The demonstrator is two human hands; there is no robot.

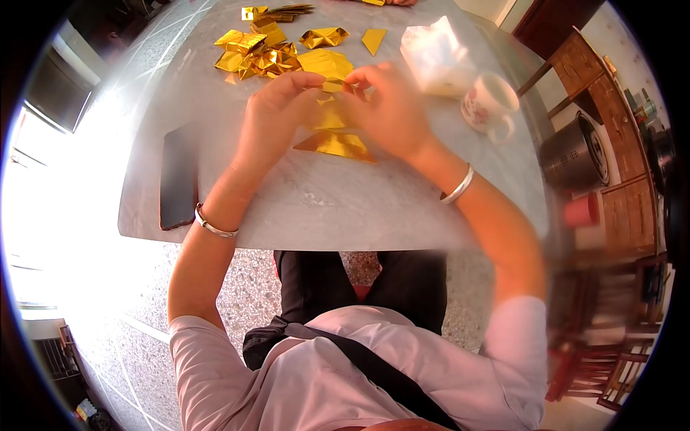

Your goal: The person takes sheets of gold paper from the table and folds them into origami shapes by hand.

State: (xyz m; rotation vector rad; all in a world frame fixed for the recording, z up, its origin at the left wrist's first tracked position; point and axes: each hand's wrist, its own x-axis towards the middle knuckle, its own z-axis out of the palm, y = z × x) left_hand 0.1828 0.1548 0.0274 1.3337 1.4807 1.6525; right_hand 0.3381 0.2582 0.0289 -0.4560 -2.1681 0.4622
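My left hand point(282, 100) and my right hand point(387, 104) meet over the middle of the table. Thumbs and fingertips of both pinch a small piece of gold foil paper point(332, 85) between them. Just below it lies a folded triangle of gold paper point(338, 146), shiny side up. More gold paper point(325, 63) sits right behind my fingertips. To the left is a pile of crumpled and folded gold pieces point(262, 57). A boat-shaped folded piece point(323, 37) and a flat gold scrap point(373, 40) lie farther back.
A white plastic-wrapped pack point(434, 57) and a flowered mug point(490, 104) stand to the right on the grey table point(316, 208). A dark phone point(179, 176) lies near the left edge. At the far edge shows part of another person's hand point(399, 2).
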